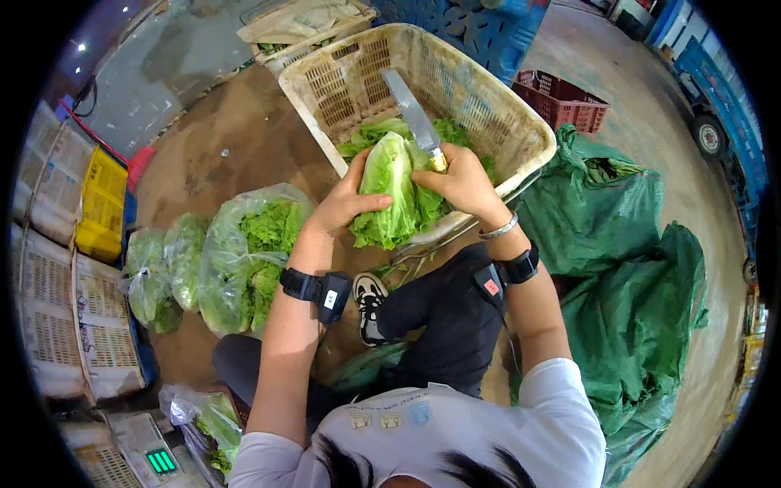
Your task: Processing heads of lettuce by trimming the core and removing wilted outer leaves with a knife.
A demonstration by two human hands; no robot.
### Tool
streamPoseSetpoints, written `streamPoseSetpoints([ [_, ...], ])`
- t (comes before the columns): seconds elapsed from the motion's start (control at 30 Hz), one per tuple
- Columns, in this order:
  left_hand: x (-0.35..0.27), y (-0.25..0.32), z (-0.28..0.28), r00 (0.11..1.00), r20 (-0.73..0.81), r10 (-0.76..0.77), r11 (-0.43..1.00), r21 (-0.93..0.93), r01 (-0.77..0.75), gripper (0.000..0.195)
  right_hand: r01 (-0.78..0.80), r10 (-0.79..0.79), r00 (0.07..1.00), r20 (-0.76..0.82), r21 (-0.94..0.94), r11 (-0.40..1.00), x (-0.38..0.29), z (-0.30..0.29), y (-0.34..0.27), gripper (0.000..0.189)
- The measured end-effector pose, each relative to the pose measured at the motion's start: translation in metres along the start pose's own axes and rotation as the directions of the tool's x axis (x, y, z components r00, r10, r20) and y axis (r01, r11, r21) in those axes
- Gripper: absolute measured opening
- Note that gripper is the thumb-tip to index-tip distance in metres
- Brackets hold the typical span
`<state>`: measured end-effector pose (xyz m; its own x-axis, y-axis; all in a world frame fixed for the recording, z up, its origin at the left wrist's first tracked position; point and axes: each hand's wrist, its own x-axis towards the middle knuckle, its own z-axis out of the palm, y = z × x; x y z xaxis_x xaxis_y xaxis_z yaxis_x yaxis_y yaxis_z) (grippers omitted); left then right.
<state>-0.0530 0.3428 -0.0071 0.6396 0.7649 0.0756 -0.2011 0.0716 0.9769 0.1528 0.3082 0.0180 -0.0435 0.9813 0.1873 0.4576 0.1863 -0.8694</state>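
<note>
A head of leafy lettuce is held over the near edge of a large, dirty white plastic crate. My left hand grips it from the left, thumb across its front. In my right hand is the yellowish handle of a broad-bladed knife, its blade pointing up and away over the crate. The right thumb and fingers also rest against the right side of the lettuce. More green lettuce leaves lie in the crate behind it, partly hidden by the held head.
Clear plastic bags of lettuce stand on the floor at left. Green woven sacks lie at right. Stacked white crates, a yellow crate and a lit scale line the left side. A dark red crate sits beyond.
</note>
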Motion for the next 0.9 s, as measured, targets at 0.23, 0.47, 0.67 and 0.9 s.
streamPoseSetpoints([
  [0.23,-0.021,-0.004,-0.014,0.991,0.130,0.027,0.809,-0.585,0.055,0.070,0.094,-0.150,0.980,-0.134,-0.354,0.930,0.014,0.009,0.004,0.034],
  [0.47,-0.019,-0.010,-0.021,0.998,0.046,0.043,0.846,-0.533,-0.012,0.065,0.046,-0.180,0.958,-0.224,-0.500,0.865,0.038,-0.013,0.022,0.045],
  [0.67,-0.014,-0.018,-0.007,0.977,-0.215,0.010,0.994,-0.100,-0.032,0.059,0.061,-0.069,0.988,-0.140,-0.063,0.996,-0.007,0.043,-0.012,0.060],
  [0.9,-0.015,-0.017,-0.006,0.968,-0.177,0.176,0.791,0.611,-0.033,0.045,-0.127,0.127,0.992,-0.014,-0.003,0.992,-0.009,0.037,0.006,0.048],
])
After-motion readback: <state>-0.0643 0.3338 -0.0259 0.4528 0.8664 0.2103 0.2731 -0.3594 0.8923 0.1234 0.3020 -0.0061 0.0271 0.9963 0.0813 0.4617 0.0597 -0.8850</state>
